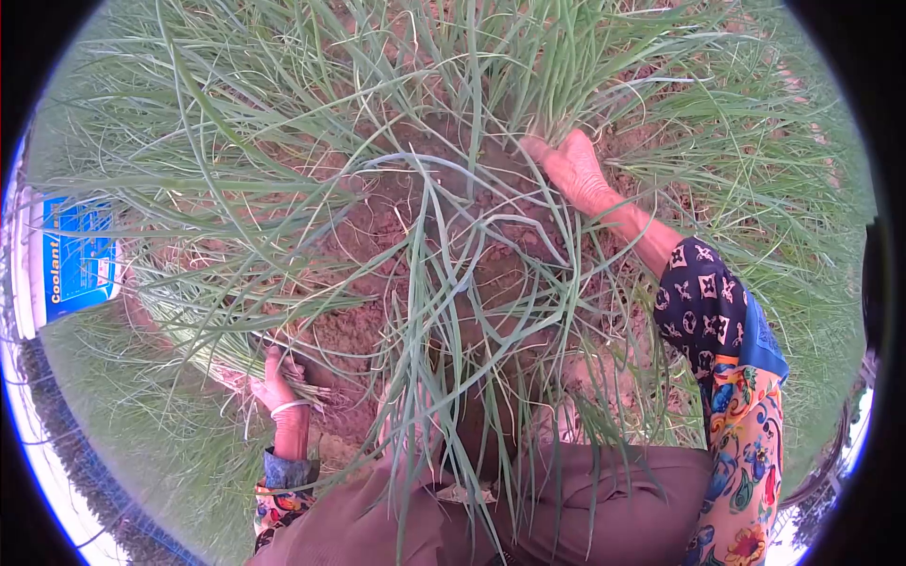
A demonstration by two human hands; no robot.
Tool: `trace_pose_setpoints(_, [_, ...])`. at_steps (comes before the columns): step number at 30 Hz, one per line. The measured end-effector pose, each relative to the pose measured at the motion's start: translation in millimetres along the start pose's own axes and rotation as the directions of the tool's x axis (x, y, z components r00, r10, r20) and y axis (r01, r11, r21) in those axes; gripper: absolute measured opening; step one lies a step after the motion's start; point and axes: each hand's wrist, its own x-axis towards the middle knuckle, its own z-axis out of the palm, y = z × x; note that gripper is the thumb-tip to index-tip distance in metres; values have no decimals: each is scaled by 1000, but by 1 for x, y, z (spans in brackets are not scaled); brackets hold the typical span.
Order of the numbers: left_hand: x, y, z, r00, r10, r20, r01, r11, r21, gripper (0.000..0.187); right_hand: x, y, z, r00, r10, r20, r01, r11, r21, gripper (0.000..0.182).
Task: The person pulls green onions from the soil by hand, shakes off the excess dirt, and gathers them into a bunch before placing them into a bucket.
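On the left, my left hand (274,385) is closed around a thick bunch of green onions (203,344), which lies slantwise low over the soil, its pale root ends toward me. A white band circles that wrist. Farther forward on the right, my right hand (574,172) grips the base of a standing clump of green onions (557,99) close to the ground. Its fingertips are blurred and partly hidden among the stalks. Long green onion leaves (439,283) hang across the middle of the view, in front of my legs.
A white bucket (26,269) with a blue "Coolant" label stands at the far left. Reddish-brown bare soil (354,330) shows between the plants. More green onions (746,151) grow ahead and on both sides. My bent knees in brown trousers (604,491) are at the bottom.
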Motion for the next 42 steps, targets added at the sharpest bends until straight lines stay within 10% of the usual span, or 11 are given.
trace_pose_setpoints(17, [-14, 9, 9, 999, 28, 19, -28, 1000, -2, 15, 26, -4, 0, 984, -175, 17, 173, 944, -282, 35])
trace_pose_setpoints(21, [-10, 8, 4, 996, 47, 80, -47, 999, -3, 14, 14, -13, 0, 981, -130, -142, 123, 991, -62, 35])
trace_pose_setpoints(25, [2, -2, -6, 996, 41, 81, -39, 999, -17, 14, 21, -30, -52, 928, -26, 373, -216, 777, 591, 27])
trace_pose_setpoints(28, [-10, 12, -4, 994, 55, 97, -52, 998, -38, 14, 34, -28, -87, 977, -186, 106, 165, 970, 178, 34])
trace_pose_setpoints(30, [-28, 39, -2, 988, 90, 129, -71, 987, -143, 14, 22, -62, -124, 991, -80, 110, 22, 893, 450, 34])
trace_pose_setpoints(33, [-62, 90, 8, 946, 193, 261, -107, 945, -309, 19, -12, -141, -127, 971, -166, -174, 241, 660, 712, 20])
trace_pose_setpoints(35, [-77, 112, 14, 811, 299, 504, -86, 911, -402, 41, -33, -173, -101, 856, -516, -14, 516, 854, 73, 31])
trace_pose_setpoints(39, [-134, 130, 66, 606, 409, 682, 38, 842, -538, 81, -137, -222, -7, 698, -676, 235, 700, 713, -28, 23])
trace_pose_setpoints(42, [-162, 142, 95, 660, 396, 639, 68, 815, -575, 51, -177, -209, 17, 567, -812, 139, 820, 572, -1, 19])
